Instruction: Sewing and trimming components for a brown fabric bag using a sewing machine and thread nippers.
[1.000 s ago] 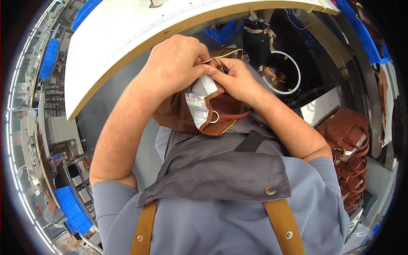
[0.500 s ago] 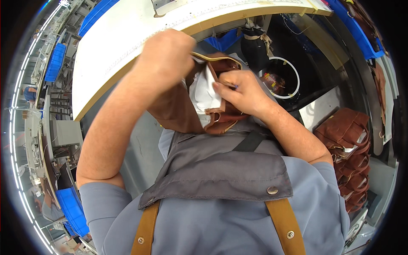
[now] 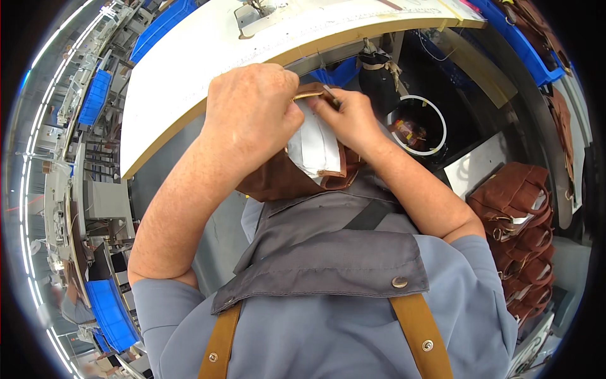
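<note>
A brown bag (image 3: pixel 271 183) with white lining (image 3: pixel 315 148) and a gold-coloured zipper (image 3: pixel 306 96) rests against my grey apron at waist height, under the table's front edge. My left hand (image 3: pixel 249 110) is closed on the bag's zipper edge at its upper left; its fingertips are mostly hidden behind my knuckles. My right hand (image 3: pixel 350 120) is pinched at the upper right of that same edge, thumb inside the opening, with a small thin item (image 3: pixel 331 93) at its fingers that I cannot make out clearly.
A white worktable (image 3: pixel 170 82) with a metal plate (image 3: pixel 252 19) curves across the top. Blue bins (image 3: pixel 96 95) stand left and upper right. Brown bags (image 3: pixel 524 246) are stacked at right, near a white-rimmed dark container (image 3: pixel 442 126). A co-worker (image 3: pixel 76 306) sits at far left.
Half a second ago the bag gaped wider. Since then my left hand has come down slightly and my right hand has moved up, bringing both close together along the zipper.
</note>
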The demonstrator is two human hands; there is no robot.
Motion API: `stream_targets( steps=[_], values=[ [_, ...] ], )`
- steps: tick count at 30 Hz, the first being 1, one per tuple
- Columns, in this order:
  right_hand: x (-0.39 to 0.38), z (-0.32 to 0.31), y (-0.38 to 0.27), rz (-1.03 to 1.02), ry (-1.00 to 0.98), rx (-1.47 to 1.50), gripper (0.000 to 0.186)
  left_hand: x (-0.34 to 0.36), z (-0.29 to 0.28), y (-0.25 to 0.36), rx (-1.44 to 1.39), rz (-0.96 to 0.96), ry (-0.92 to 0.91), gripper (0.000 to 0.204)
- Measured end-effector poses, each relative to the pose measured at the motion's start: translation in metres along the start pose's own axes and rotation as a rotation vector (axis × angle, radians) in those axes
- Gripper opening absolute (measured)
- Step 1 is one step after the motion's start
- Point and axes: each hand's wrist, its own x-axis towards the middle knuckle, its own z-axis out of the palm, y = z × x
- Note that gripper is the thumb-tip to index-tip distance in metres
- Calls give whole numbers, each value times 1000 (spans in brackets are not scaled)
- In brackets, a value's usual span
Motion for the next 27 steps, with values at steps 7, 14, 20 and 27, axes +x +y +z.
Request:
stream_targets(
  steps=[7, 14, 20, 27],
  values=[
    [-24, -74, -22, -491, 364, -151, 17, -11, -19, 31, -25, 140, 14, 14],
    [-22, -119, -86, -785, 79, -724, 9, 11, -13, 49, -39, 64, 253, 27],
    [-3, -97, -54, -852, -181, -325, 12, -15, 20, 39, -224, -33, 137, 14],
    [7, -80, -31, -804, -173, -404, 9, -50, 39, -8, -126, -211, 161, 14]
  ],
)
